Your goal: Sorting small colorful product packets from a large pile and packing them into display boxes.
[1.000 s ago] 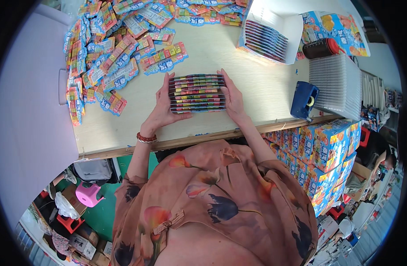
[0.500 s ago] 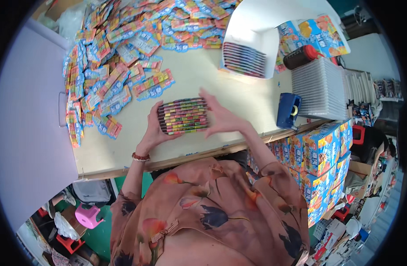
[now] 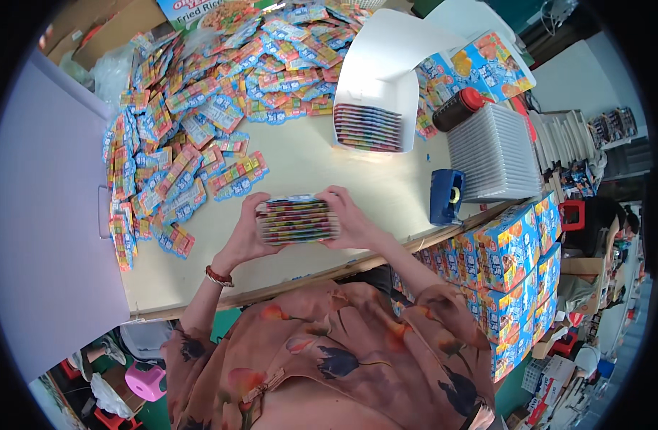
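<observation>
A stack of flat, colourful candy packs (image 3: 298,221) is held level above the near part of the table. My left hand (image 3: 248,231) grips its left end, and my right hand (image 3: 348,221) presses against the right end, so the packs are squeezed between both. Beyond my right hand stands an open white box (image 3: 409,107) with a similar stack of packs (image 3: 368,129) inside. A loose pack (image 3: 238,176) lies flat on the table just past my left hand.
Loose candy packs (image 3: 200,107) cover the far left of the table (image 3: 300,158). To the right are a blue tape dispenser (image 3: 445,197), a dark bottle with a red lid (image 3: 458,109) and clear plastic trays (image 3: 493,154). Blue printed boxes (image 3: 506,261) are piled beside the table's edge.
My right hand has closed in on the right end of the stack, from looser fingers to a grip. The stack has tilted, and the whole view has shifted slightly.
</observation>
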Available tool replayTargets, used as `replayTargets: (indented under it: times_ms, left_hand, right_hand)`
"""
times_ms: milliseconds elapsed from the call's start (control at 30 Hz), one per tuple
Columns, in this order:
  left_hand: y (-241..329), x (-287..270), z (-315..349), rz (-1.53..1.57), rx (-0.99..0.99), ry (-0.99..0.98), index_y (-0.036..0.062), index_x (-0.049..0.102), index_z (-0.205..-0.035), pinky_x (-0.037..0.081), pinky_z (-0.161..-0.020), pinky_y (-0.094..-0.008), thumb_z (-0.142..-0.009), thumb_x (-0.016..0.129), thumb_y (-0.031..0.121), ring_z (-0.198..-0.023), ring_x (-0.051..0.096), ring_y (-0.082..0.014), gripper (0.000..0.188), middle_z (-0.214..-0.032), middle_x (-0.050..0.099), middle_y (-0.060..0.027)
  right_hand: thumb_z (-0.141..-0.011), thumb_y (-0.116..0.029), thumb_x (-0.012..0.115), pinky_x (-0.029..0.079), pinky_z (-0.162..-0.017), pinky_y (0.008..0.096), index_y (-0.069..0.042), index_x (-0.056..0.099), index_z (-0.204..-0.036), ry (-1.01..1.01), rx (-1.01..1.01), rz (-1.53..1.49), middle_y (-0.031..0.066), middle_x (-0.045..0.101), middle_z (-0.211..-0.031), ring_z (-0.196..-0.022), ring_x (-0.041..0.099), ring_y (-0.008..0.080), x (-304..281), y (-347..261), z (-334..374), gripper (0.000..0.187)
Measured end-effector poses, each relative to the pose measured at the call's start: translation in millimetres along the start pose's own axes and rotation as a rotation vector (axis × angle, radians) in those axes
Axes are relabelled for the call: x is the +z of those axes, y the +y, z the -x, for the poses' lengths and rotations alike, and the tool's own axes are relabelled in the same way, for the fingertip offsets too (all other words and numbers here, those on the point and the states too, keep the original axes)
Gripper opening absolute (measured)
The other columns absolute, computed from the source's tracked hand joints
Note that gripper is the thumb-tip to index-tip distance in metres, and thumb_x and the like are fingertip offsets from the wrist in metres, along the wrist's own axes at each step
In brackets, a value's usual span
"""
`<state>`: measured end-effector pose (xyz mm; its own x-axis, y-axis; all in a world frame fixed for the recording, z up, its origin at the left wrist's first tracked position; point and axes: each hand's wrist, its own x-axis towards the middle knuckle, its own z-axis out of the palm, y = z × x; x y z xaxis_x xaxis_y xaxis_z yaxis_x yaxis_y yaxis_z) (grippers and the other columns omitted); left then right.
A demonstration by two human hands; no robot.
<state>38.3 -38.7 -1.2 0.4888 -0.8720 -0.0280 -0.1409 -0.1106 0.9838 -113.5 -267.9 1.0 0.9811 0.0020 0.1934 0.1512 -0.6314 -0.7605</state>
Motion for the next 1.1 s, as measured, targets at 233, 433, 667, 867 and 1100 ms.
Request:
replayTargets:
  times_ms: [233, 433, 667, 867, 1100]
  left_hand:
    - [142.2, 5.1, -168.9, -0.667, 0.816, 0.106, 0.0041, 0.039, -0.125, 0.04, -0.1, -0.0467, -0.059, 0.082, 0.017, -0.117, 0.043, -0.0404, 0.08, -0.123, 0.043, -0.0198]
    - [138.0, 11.1, -294.3, -0.712, 0.786, 0.016, 0.0038, 0.036, -0.126, 0.037, -0.103, -0.0444, -0.06, 0.084, 0.027, -0.121, 0.041, -0.0374, 0.085, -0.124, 0.042, -0.0184]
    - [101.3, 30.2, -316.3, -0.792, 0.637, -0.069, 0.0039, 0.036, -0.125, 0.039, -0.102, -0.044, -0.059, 0.082, 0.027, -0.121, 0.041, -0.0368, 0.084, -0.121, 0.043, -0.0184]
    - [92.7, 33.8, -328.9, -0.876, 0.644, -0.066, 0.0028, 0.034, -0.126, 0.033, -0.107, -0.0441, -0.058, 0.081, 0.024, -0.12, 0.042, -0.0369, 0.085, -0.122, 0.043, -0.0195]
    - [81.2, 28.6, -332.3, -0.965, 0.618, -0.068, 0.0007, 0.03, -0.134, 0.032, -0.109, -0.0446, -0.058, 0.083, 0.034, -0.125, 0.04, -0.0366, 0.099, -0.131, 0.039, -0.0198]
  right_hand:
    - [-0.052, -0.011, 0.086, 0.035, -0.107, 0.0422, -0.006, 0.03, -0.136, 0.406, -0.069, 0.33, 0.0195, 0.035, -0.133, -0.128, 0.035, 0.0371, -150.4, 11.2, -41.7, 0.102]
    - [-0.054, -0.012, 0.087, 0.036, -0.104, 0.0423, -0.005, 0.03, -0.136, 0.42, -0.032, 0.421, 0.0198, 0.04, -0.126, -0.119, 0.042, 0.0379, -220.6, 75.2, -95.3, 0.099]
    - [-0.054, -0.048, 0.085, 0.015, -0.107, 0.0698, -0.01, 0.035, -0.135, 0.337, 0.208, 0.756, 0.0126, 0.036, -0.136, -0.138, 0.025, 0.035, -205.6, 114.7, -86.6, 0.103]
    - [-0.063, -0.05, 0.08, 0.02, -0.106, 0.0677, -0.012, 0.022, -0.147, 0.365, 0.175, 0.814, 0.0134, 0.032, -0.143, -0.138, 0.025, 0.0349, -201.2, 103.3, -88.6, 0.109]
    - [-0.088, -0.044, 0.058, 0.026, -0.102, 0.0669, -0.019, 0.018, -0.15, 0.254, 0.251, 1.128, 0.0162, 0.027, -0.149, -0.136, 0.031, 0.0312, -175.0, 93.4, -99.1, 0.078]
